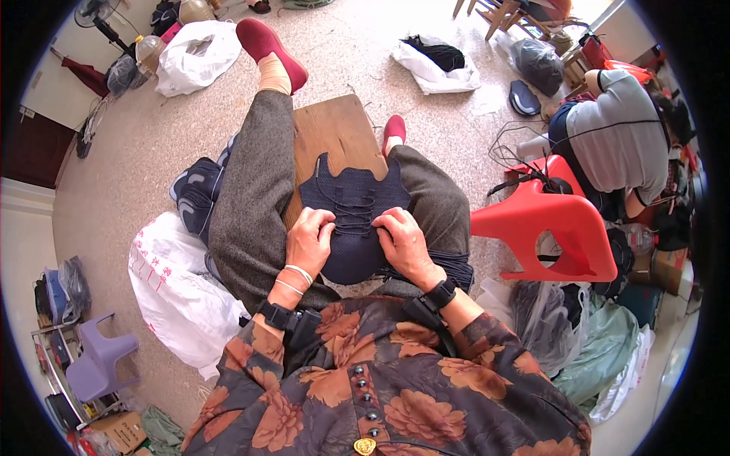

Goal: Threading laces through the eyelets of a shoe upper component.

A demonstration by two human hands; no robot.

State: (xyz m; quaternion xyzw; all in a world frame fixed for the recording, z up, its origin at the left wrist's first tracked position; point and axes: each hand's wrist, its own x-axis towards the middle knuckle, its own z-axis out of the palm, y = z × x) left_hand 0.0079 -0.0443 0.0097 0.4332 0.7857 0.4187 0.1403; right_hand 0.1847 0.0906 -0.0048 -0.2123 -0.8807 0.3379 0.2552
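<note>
A dark navy shoe upper (351, 258) lies flat across my lap, partly over a wooden board (334, 125). A dark shoelace (354, 204) zigzags in rows across its middle. My left hand (310, 242) is closed in a pinch at the upper's left edge, beside the lace rows. Opposite it, my right hand (405, 242) pinches the right edge near the ends of the same rows. Whether the fingertips also grip the lace is too small to tell. A bundle of dark laces (450, 267) rests on my right thigh, beside my right wrist.
Left of my leg are dark shoe uppers (199, 199) and a white sack (179, 277). A red stool (585, 239) lies tipped at right, near a bending co-worker (620, 133). Plastic bags (601, 342) sit at lower right, a purple stool (99, 361) at lower left.
</note>
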